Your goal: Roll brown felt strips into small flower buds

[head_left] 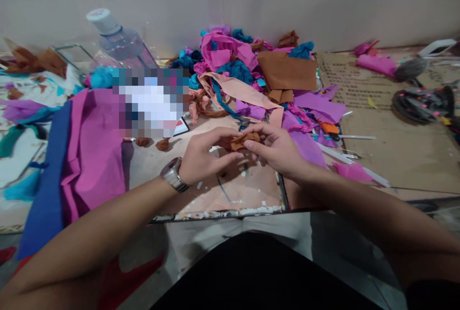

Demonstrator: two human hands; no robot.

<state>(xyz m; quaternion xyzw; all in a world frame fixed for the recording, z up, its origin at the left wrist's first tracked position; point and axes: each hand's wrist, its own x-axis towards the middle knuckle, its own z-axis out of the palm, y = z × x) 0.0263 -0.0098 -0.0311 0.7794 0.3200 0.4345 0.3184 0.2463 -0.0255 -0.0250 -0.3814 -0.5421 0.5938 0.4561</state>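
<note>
A crumpled piece of brown crepe paper (245, 142) is pinched between my two hands above the front of the table (201, 195). My left hand (208, 154), with a metal watch on its wrist, has its thumb and fingertips closed at the paper's left side. From the right, my right hand (275, 147) presses the paper between thumb and fingers. Two small brown crumpled paper balls (163, 144) lie on the table left of my left hand. Parts of the fingertips are hidden behind the paper.
A heap of pink, blue and brown paper (230, 56) lies against the wall. A clear bottle (125, 46) stands behind a phone (181, 127). Pink sheets (95, 142) and a blue sheet (46, 185) overhang the left front edge. Cardboard (381, 156) lies right, bearing a dark round object (424, 104).
</note>
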